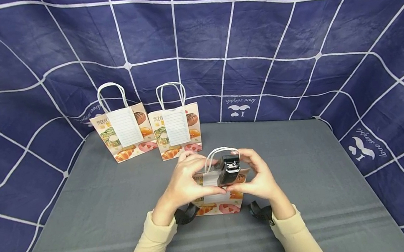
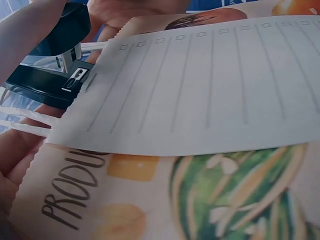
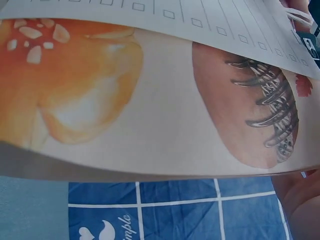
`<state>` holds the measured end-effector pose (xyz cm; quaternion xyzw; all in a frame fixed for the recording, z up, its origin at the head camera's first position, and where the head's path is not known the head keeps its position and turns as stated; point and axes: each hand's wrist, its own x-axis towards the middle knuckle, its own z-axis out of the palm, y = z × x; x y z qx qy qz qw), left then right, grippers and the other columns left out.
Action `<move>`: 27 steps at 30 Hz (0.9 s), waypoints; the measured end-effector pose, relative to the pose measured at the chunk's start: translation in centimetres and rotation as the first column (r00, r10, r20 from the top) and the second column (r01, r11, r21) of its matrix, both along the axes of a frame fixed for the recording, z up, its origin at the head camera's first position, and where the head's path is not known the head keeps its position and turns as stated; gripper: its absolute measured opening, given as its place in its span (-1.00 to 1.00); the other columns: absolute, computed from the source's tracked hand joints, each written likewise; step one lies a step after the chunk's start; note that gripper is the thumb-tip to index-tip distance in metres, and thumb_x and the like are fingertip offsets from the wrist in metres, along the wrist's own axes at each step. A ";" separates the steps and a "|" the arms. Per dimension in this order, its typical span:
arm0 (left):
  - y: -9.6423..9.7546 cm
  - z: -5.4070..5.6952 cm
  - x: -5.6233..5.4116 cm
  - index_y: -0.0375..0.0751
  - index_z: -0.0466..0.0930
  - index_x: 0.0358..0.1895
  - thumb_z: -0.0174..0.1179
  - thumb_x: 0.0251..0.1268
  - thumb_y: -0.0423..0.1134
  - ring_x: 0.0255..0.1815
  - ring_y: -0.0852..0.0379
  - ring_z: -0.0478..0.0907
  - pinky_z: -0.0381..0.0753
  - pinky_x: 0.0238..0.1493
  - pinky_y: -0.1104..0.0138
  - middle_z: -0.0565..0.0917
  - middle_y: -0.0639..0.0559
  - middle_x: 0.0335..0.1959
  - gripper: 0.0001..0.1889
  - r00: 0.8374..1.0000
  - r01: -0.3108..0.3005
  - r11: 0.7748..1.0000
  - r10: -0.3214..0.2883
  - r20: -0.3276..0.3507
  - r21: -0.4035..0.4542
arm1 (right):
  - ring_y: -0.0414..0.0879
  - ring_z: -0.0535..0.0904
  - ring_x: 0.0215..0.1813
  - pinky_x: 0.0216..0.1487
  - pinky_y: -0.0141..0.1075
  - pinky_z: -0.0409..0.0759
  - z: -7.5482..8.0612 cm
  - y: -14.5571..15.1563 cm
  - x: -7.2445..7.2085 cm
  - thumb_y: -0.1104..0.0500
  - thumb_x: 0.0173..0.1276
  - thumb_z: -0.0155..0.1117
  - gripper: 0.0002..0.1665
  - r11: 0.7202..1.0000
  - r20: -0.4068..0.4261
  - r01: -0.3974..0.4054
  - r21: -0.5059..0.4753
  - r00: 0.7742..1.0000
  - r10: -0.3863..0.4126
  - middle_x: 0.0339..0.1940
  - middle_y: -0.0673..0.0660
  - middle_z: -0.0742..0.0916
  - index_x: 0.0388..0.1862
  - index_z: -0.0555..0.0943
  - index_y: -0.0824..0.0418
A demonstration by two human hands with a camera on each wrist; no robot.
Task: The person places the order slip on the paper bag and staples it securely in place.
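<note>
Both hands meet at the top of a printed paper bag (image 1: 212,209) with white handles (image 1: 211,156). Between them is a black stapler (image 1: 229,177), gripped by my left hand (image 1: 187,179) and my right hand (image 1: 255,174), thumbs toward me. A lined white sheet (image 2: 200,75) lies against the bag's front at its upper edge. In the left wrist view, the stapler's arms stand apart beside that edge, and a thin staple (image 2: 90,82) shows on the sheet. Only the bag's printed side and the sheet fill most of the right wrist view.
Two similar bags, a left one (image 1: 109,134) and a middle one (image 1: 157,125), stand at the back left with lined sheets on their fronts. A grey cloth (image 1: 306,172) covers the table. Blue checked fabric (image 1: 269,29) hangs behind and at the sides.
</note>
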<state>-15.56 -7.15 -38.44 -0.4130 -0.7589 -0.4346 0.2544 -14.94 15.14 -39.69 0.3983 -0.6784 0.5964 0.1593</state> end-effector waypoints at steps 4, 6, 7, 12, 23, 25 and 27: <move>0.0 0.4 -0.1 -0.17 0.67 -0.15 0.62 -0.54 0.07 -0.18 0.18 0.56 0.27 0.09 0.13 0.69 0.09 -0.25 -0.31 1.000 0.004 1.000 -0.005 -0.012 -0.005 | -0.18 0.55 0.06 0.13 -0.33 0.43 0.1 -0.1 -0.1 0.01 -0.05 0.55 -0.10 1.000 -0.031 0.006 -0.022 0.999 -0.007 0.04 -0.04 0.60 0.09 0.32 0.52; 0.0 0.5 -0.2 -0.18 0.67 -0.14 0.61 -0.53 0.07 -0.17 0.18 0.56 0.28 0.08 0.10 0.69 0.08 -0.25 -0.31 1.000 0.008 1.000 -0.009 -0.016 -0.005 | -0.19 0.56 0.04 0.13 -0.34 0.44 0.3 -0.1 -0.2 0.01 -0.05 0.55 -0.09 1.000 -0.044 0.005 -0.029 0.999 -0.007 0.03 -0.03 0.60 0.09 0.32 0.53; 0.0 0.6 -0.2 -0.18 0.67 -0.14 0.61 -0.53 0.07 -0.17 0.18 0.56 0.28 0.09 0.10 0.69 0.08 -0.24 -0.31 1.000 0.010 1.000 -0.010 -0.015 -0.005 | -0.19 0.56 0.03 0.13 -0.34 0.44 0.4 -0.1 -0.2 0.02 -0.06 0.55 -0.09 0.999 -0.050 0.005 -0.033 0.999 -0.007 0.03 -0.02 0.60 0.08 0.31 0.54; -0.1 1.1 -0.4 -0.19 0.67 -0.15 0.60 -0.51 0.07 -0.17 0.19 0.56 0.26 0.14 0.12 0.69 0.09 -0.27 -0.32 1.000 0.009 1.000 -0.010 -0.019 -0.007 | -0.18 0.55 0.03 0.15 -0.32 0.42 1.0 -0.3 -0.4 0.02 -0.05 0.56 -0.05 0.999 -0.077 0.003 -0.041 0.997 -0.006 0.04 0.00 0.59 0.10 0.29 0.57; -0.1 2.1 -0.5 -0.17 0.68 -0.12 0.61 -0.50 0.07 -0.16 0.18 0.55 0.28 0.10 0.10 0.69 0.11 -0.25 -0.31 1.000 0.028 0.999 -0.027 -0.013 0.017 | -0.16 0.53 0.08 0.16 -0.29 0.42 2.3 -0.4 -0.5 0.03 0.00 0.53 -0.15 0.999 -0.164 0.002 -0.035 0.986 -0.008 0.13 0.00 0.58 0.21 0.39 0.34; -0.1 2.4 -0.6 -0.16 0.69 -0.13 0.60 -0.49 0.08 -0.16 0.19 0.55 0.26 0.10 0.11 0.69 0.12 -0.26 -0.32 0.999 0.031 0.999 -0.031 -0.013 0.019 | -0.13 0.54 0.06 0.15 -0.25 0.42 2.6 -0.4 -0.7 0.05 -0.01 0.54 -0.20 0.999 -0.172 -0.013 -0.040 0.985 0.006 0.08 0.01 0.61 0.19 0.44 0.29; -0.1 2.6 -0.6 -0.15 0.69 -0.13 0.60 -0.48 0.08 -0.16 0.20 0.56 0.26 0.09 0.10 0.69 0.12 -0.26 -0.33 0.999 0.037 0.999 -0.036 -0.016 0.023 | -0.08 0.52 0.08 0.15 -0.21 0.42 2.8 -0.5 -0.8 0.06 -0.01 0.55 -0.24 0.998 -0.175 -0.035 -0.046 0.984 0.027 0.06 0.05 0.62 0.16 0.48 0.26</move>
